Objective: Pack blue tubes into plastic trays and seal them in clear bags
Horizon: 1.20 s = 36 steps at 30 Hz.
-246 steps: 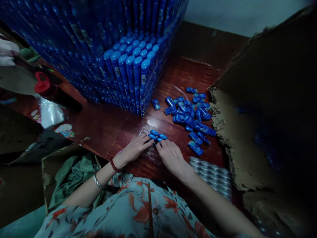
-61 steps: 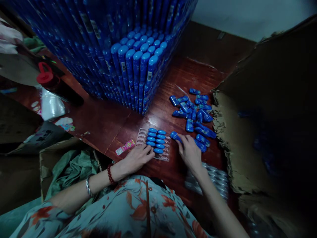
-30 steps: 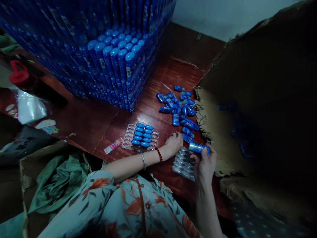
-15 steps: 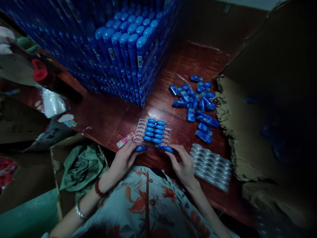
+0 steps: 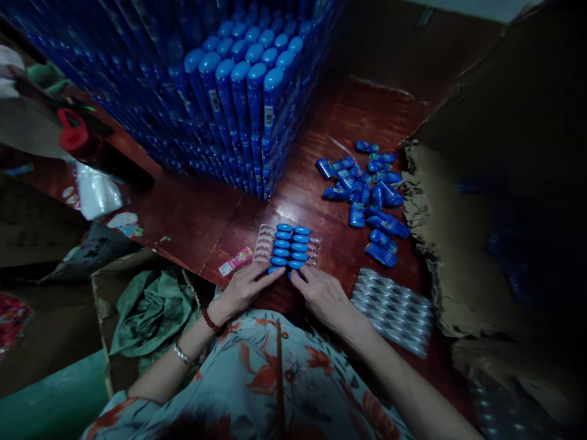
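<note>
A clear plastic tray (image 5: 264,242) lies on the dark red wooden table (image 5: 192,220) in front of me, with two rows of small blue containers (image 5: 290,244) standing in it. My left hand (image 5: 247,287) and my right hand (image 5: 321,294) rest side by side at the tray's near edge. The fingertips of each hand press on a blue container at the near end of its row. To the right, a loose heap of the same blue containers (image 5: 367,189) lies on the table.
A tall block of stacked blue containers (image 5: 238,91) fills the far left. A stack of empty clear trays (image 5: 394,308) lies at my right. A torn cardboard box (image 5: 458,244) stands beyond it. A red-capped bottle (image 5: 82,143) and a box of green cloth (image 5: 147,311) are at my left.
The tray has filled from a few containers to two full rows. My hands fetched two more from the right and have now set them at the tray's near end.
</note>
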Motion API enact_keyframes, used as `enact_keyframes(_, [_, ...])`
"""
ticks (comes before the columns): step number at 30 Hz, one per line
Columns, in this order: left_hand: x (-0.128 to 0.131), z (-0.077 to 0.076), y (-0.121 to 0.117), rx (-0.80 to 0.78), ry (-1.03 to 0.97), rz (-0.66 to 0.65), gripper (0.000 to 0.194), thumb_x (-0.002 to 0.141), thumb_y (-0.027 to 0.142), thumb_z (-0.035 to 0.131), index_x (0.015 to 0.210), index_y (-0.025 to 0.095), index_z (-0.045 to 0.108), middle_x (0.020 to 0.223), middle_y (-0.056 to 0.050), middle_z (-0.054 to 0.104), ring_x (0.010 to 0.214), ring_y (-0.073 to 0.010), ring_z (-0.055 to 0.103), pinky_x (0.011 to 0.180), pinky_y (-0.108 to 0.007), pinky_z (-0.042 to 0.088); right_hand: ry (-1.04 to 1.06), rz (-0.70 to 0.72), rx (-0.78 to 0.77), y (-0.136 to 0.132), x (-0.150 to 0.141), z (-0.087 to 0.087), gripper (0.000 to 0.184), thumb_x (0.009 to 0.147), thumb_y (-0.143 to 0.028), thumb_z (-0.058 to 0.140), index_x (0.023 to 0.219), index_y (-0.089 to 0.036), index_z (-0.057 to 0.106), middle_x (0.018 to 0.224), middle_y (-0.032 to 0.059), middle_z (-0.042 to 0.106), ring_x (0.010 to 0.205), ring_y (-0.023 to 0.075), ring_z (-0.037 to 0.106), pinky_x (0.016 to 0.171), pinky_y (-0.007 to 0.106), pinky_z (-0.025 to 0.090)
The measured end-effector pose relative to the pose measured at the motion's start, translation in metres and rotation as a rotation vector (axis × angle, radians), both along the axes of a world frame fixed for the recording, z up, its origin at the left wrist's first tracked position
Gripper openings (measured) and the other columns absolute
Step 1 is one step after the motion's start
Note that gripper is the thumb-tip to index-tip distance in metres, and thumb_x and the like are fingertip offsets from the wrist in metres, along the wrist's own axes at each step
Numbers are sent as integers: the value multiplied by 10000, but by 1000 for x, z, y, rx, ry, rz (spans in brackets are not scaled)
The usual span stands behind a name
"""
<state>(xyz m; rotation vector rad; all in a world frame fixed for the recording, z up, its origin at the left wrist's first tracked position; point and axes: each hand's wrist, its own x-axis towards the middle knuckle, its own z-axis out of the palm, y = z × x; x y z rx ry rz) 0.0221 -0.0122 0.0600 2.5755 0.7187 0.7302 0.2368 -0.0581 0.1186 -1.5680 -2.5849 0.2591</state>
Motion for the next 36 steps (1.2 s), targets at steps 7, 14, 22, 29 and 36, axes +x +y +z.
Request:
enact_keyframes(7, [-5,-2,0,75,8,-138,404,905,89,422,1295,193,443,1153,-135,580,1086,-187,556,823,-308,522,-26,21,-71,7,0,2,220,866,-98,482,1038,-167,600,916,85,615,822,195,588,690,297,476])
enact_keyframes(14, [-6,-1,4,161,133,-187,281,920,137,411,1177,212,493,1073,-102,621,859,-143,603,710,-255,516,106,-26,22,-2,11,-11,258,923,-222,442,1118,-192,608,896,76,651,778,155,603,670,261,487])
enact_keyframes(22, [0,17,18,202,174,-307,239,918,123,388,1127,177,490,857,-56,602,739,-142,546,593,-227,454,154,24,-7,4,15,-6,251,914,-216,461,1112,-195,612,936,69,663,787,165,610,660,264,490])
enact_keyframes(29, [9,25,26,74,231,-259,338,921,132,353,1220,209,489,1053,-93,588,930,-178,515,813,-298,453,163,61,57,8,26,0,265,908,-282,495,1129,-208,620,828,60,665,737,147,614,674,252,485])
enact_keyframes(36, [7,24,13,117,155,-43,351,902,239,457,1246,267,524,1185,-131,516,1063,-254,458,830,-385,447,83,-762,45,51,106,-11,333,923,-368,426,1109,-177,625,997,118,679,886,225,647,755,332,486])
